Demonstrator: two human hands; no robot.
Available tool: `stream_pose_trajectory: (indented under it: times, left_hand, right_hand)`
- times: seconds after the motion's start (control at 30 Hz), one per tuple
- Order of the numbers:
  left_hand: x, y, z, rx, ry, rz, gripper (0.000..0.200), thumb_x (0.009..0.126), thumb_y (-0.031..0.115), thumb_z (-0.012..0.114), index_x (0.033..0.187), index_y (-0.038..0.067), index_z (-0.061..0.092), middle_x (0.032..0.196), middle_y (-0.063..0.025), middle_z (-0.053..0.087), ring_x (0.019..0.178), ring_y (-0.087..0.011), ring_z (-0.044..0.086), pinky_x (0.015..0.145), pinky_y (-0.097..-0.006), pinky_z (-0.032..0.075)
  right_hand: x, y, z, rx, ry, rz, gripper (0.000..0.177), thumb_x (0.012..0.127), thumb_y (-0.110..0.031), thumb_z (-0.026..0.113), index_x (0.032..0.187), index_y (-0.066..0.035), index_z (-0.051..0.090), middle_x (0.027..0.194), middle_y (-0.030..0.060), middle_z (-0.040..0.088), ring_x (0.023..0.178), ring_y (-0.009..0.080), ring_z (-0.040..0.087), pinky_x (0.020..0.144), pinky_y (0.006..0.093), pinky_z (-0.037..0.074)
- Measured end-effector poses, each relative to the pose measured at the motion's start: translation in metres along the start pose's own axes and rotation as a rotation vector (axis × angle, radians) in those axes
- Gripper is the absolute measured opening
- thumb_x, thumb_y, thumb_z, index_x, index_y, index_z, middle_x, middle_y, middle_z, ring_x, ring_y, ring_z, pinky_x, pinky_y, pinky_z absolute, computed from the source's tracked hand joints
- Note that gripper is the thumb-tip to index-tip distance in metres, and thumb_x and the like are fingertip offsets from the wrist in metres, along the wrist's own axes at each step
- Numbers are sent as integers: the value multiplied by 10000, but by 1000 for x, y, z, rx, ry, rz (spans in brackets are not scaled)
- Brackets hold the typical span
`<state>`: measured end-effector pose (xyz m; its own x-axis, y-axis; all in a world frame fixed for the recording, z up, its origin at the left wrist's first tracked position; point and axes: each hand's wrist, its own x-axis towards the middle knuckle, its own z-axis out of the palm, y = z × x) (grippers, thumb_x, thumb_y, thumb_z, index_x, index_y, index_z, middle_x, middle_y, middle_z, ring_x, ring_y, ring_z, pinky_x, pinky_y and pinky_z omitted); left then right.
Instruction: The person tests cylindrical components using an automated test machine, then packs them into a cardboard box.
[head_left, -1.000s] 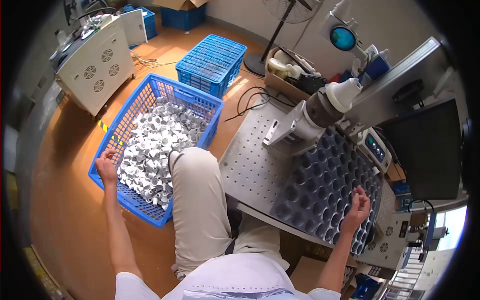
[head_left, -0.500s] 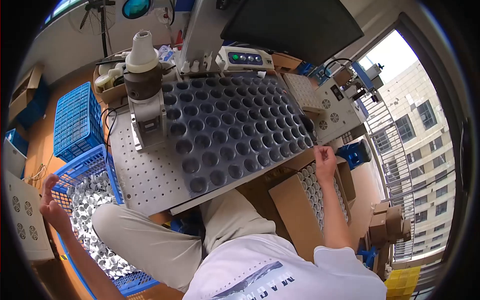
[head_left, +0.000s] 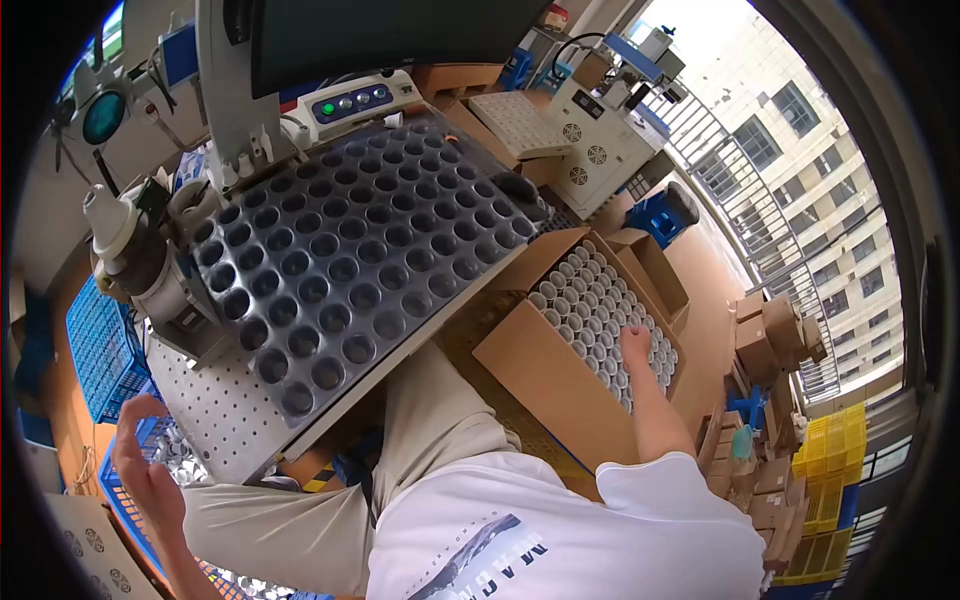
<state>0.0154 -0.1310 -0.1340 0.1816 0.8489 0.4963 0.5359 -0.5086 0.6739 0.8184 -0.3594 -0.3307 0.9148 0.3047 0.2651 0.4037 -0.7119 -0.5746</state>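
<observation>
My right hand (head_left: pixel 635 345) is over the open cardboard box (head_left: pixel 535 355) at the right, its fingers closed at the rows of white round parts (head_left: pixel 590 312) inside; whatever it may grip is hidden. At the lower left my left hand (head_left: pixel 148 470) is raised with its fingers apart and nothing in it, beside the blue basket (head_left: pixel 133 520) of loose white parts. A black tray (head_left: pixel 345 235) with many round pockets lies on the perforated metal table (head_left: pixel 215 405) between the hands.
A machine with a white cone-shaped piece (head_left: pixel 108 222) stands at the table's left. Behind the tray are a control box (head_left: pixel 350 103) and a monitor (head_left: pixel 380 40). A white machine (head_left: pixel 600 140) and a blue stool (head_left: pixel 655 218) are farther right, with stacked cartons (head_left: pixel 780 330) beyond.
The view has turned to the right. My right hand has gone from the tray's near corner to the parts in the box. My left hand stays raised near the basket, fingers apart.
</observation>
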Motion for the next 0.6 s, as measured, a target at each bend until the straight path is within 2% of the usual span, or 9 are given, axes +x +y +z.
stream_pose_trajectory:
  times: [0.03, 0.13, 0.17, 0.2, 0.23, 0.3, 0.37, 0.47, 0.6]
  left_hand:
    - [10, 16, 14, -31, -76, 13, 385, 592, 90, 357, 896, -77, 524, 883, -159, 557, 892, -284, 550, 927, -334, 393]
    - [48, 71, 63, -34, -336, 20, 386, 598, 46, 377, 942, -63, 513, 929, -176, 559, 920, -312, 544, 926, -343, 393]
    - [62, 88, 81, -68, -441, 9, 401, 593, 21, 385, 967, -60, 505, 950, -179, 558, 938, -322, 540, 942, -353, 388]
    - [70, 94, 103, -94, -527, 129, 496, 554, -49, 388, 1042, -55, 480, 979, -167, 553, 971, -328, 531, 979, -378, 370]
    - [78, 112, 128, -45, -591, 149, 574, 521, -90, 382, 1088, -48, 462, 988, -173, 553, 993, -352, 530, 1000, -408, 361]
    - [94, 132, 186, -20, -704, 299, 573, 519, -98, 381, 1082, -48, 476, 1005, -184, 558, 1004, -372, 535, 979, -421, 379]
    - [108, 154, 256, -124, -826, 339, 543, 522, -87, 389, 1055, -60, 492, 1046, -207, 566, 994, -413, 525, 930, -422, 405]
    - [112, 179, 372, -202, -1002, 371, 454, 599, -79, 417, 1041, -33, 512, 1050, -213, 568, 990, -409, 522, 911, -430, 411]
    - [98, 189, 520, -232, -1090, 334, 301, 735, -15, 458, 1024, 3, 539, 1057, -206, 570, 1011, -401, 516, 902, -443, 411]
  right_hand:
    - [1, 15, -1, -40, 19, 53, 202, 727, -183, 626, 768, 15, 617, 766, 170, 649, 759, 327, 623, 724, 408, 482]
    - [6, 68, -9, -83, 96, 135, 175, 737, -154, 655, 796, 10, 638, 748, 136, 655, 723, 224, 621, 696, 359, 489]
    - [1, 73, -15, -116, 102, 169, 175, 738, -153, 653, 801, 10, 641, 751, 138, 656, 723, 227, 620, 698, 360, 488]
    - [3, 79, -25, -151, 111, 208, 176, 739, -152, 652, 807, 9, 644, 754, 140, 657, 722, 230, 620, 699, 362, 487]
    - [4, 87, -36, -192, 123, 247, 176, 740, -151, 650, 813, 9, 647, 757, 143, 658, 722, 233, 620, 701, 363, 486]
    - [5, 109, -52, -167, 140, 306, 156, 752, -135, 633, 813, 8, 651, 760, 129, 659, 732, 225, 618, 696, 371, 482]
    - [11, 144, -71, -92, 83, 400, 162, 756, -135, 625, 819, 10, 661, 761, 122, 660, 751, 227, 623, 702, 375, 483]
    - [24, 221, -86, -61, 47, 454, 171, 753, -130, 609, 819, 14, 673, 769, 129, 666, 742, 231, 621, 689, 378, 487]
    - [35, 235, -110, -114, -187, 579, 185, 747, -84, 565, 826, 53, 661, 786, 135, 658, 762, 237, 617, 680, 385, 477]
